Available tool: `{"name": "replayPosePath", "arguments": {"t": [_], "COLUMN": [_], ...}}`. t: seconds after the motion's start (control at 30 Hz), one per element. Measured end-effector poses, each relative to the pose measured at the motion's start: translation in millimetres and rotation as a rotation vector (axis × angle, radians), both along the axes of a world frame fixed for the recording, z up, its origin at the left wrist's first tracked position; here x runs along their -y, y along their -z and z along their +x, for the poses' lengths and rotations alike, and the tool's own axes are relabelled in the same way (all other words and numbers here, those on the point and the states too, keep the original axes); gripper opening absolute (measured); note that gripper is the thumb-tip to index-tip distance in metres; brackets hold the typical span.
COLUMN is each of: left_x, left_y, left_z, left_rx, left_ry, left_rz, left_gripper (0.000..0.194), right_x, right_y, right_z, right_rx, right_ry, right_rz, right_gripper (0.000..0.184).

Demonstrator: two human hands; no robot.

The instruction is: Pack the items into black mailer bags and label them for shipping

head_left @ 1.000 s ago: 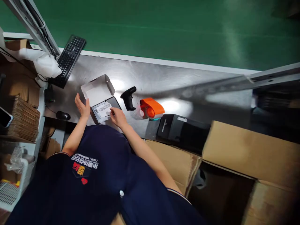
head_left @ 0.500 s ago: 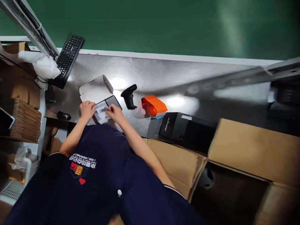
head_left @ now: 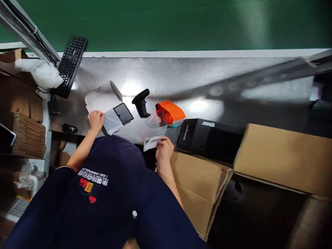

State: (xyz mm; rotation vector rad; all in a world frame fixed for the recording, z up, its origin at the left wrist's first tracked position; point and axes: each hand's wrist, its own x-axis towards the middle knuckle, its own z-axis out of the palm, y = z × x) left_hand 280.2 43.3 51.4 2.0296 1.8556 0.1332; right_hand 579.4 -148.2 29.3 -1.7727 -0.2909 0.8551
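On the metal bench an open white cardboard box [head_left: 105, 97] has its lid folded back. Inside it lie a grey-white plastic bag [head_left: 112, 122] and a flat black box [head_left: 123, 113]. My left hand [head_left: 95, 121] is closed on the near left edge of the white box, its fingertips partly hidden. Off to the right, above the bench's front edge, my right hand [head_left: 165, 149] pinches a small clear plastic packet [head_left: 150, 143] with a printed label in it.
Right of the white box are a black handheld scanner [head_left: 141, 103] and an orange tape dispenser [head_left: 169, 112]. A black label printer [head_left: 204, 136] and cardboard boxes [head_left: 280, 157] line the right side. A keyboard [head_left: 71, 64] and mouse [head_left: 69, 128] lie left; a green conveyor belt [head_left: 166, 26] runs behind.
My right hand has lifted the labelled packet out of the white box and carried it right, towards the front edge. My left hand has stayed at the box.
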Motion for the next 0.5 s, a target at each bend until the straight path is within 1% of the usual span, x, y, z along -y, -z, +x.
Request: {"name": "replayPosePath", "arguments": {"t": [0.07,0.13,0.17,0.23,0.27,0.3,0.33,0.37,0.4,0.5], "left_x": [3,12,19,33,38,43,45,45,44,33], "left_y": [-4.3,-9.0,-10.9,-13.1,-13.4,-13.3,-13.1,-12.8,-12.7,-13.3], "left_z": [0,2,4,10,13,16,18,19,20,17], "left_rx": [-0.023,-0.022,-0.018,-0.010,-0.005,0.001,0.014,0.033,0.059,0.140], "left_ry": [0.004,0.040,0.083,0.201,0.257,0.289,0.292,0.267,0.219,0.058], "left_rz": [-0.002,0.029,0.045,0.043,0.021,-0.006,-0.027,-0.042,-0.051,-0.071], "left_gripper": [0.029,0.032,0.036,0.045,0.044,0.037,0.027,0.019,0.015,0.018], "right_x": [-15,-36,-48,-68,-76,-82,-86,-87,-88,-85], "right_y": [-8.2,-16.0,-18.6,-20.6,-20.3,-19.6,-18.8,-18.1,-17.9,-20.3], "right_z": [-13,-26,-32,-41,-45,-47,-49,-50,-51,-55], "right_rx": [0.025,0.048,0.050,0.029,0.015,0.000,-0.015,-0.027,-0.031,0.027], "right_ry": [-0.152,-0.341,-0.420,-0.536,-0.589,-0.635,-0.671,-0.700,-0.721,-0.798], "right_rz": [-0.020,-0.025,-0.024,-0.031,-0.040,-0.049,-0.057,-0.061,-0.061,-0.027], "right_gripper": [0.036,0.045,0.049,0.051,0.050,0.048,0.047,0.045,0.044,0.035]}}
